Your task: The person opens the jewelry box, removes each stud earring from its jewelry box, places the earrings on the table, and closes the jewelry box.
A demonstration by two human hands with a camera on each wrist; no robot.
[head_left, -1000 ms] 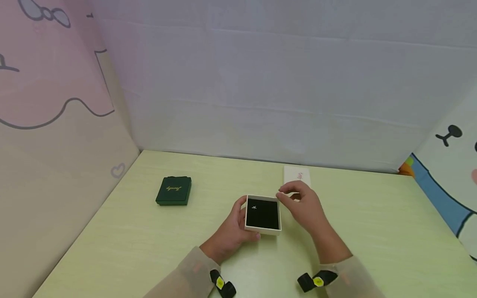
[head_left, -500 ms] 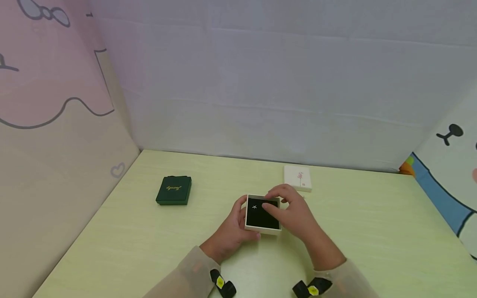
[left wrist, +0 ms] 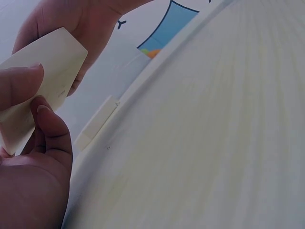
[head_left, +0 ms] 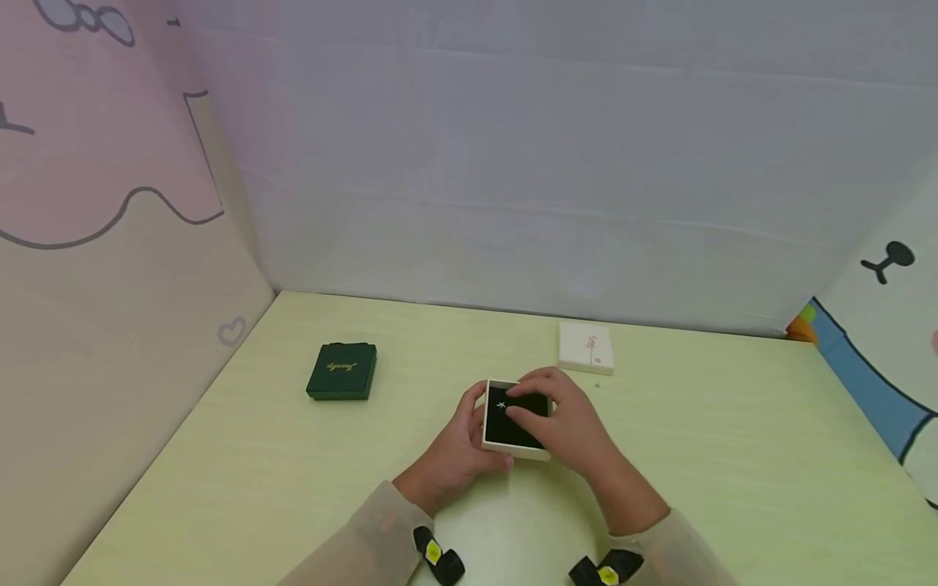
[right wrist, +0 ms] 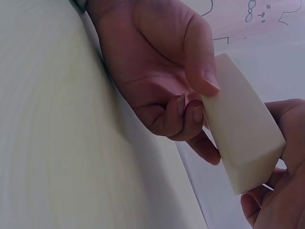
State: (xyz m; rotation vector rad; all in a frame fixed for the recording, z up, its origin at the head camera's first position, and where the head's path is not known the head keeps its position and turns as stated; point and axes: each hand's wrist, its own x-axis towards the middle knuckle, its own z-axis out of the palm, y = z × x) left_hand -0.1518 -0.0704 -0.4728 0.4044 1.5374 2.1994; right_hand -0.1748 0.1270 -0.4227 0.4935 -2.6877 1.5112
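My left hand (head_left: 454, 456) holds a small white box (head_left: 513, 452) from its left side, thumb along the front wall. The box has a black lining, and on it lies a tiny silver star-shaped piece (head_left: 501, 404). Over the box's right side reaches my right hand (head_left: 575, 423); its thumb and index fingertips stand slightly apart, just right of the silver piece. Nothing shows between those fingertips. In the left wrist view the underside of the box (left wrist: 62, 71) faces the camera, with the left hand (left wrist: 38, 181) below it. The wrist views hide the inside.
A dark green box (head_left: 342, 372) with gold lettering sits at the left of the table (head_left: 293, 488). Behind the hands lies a white lid (head_left: 585, 348) with a pink flower print, and a tiny speck-like item (head_left: 597, 385) is in front of it.
My right hand has moved left from the box's far right corner to over the black lining, close to the silver piece. The left hand and box stay nearly still.
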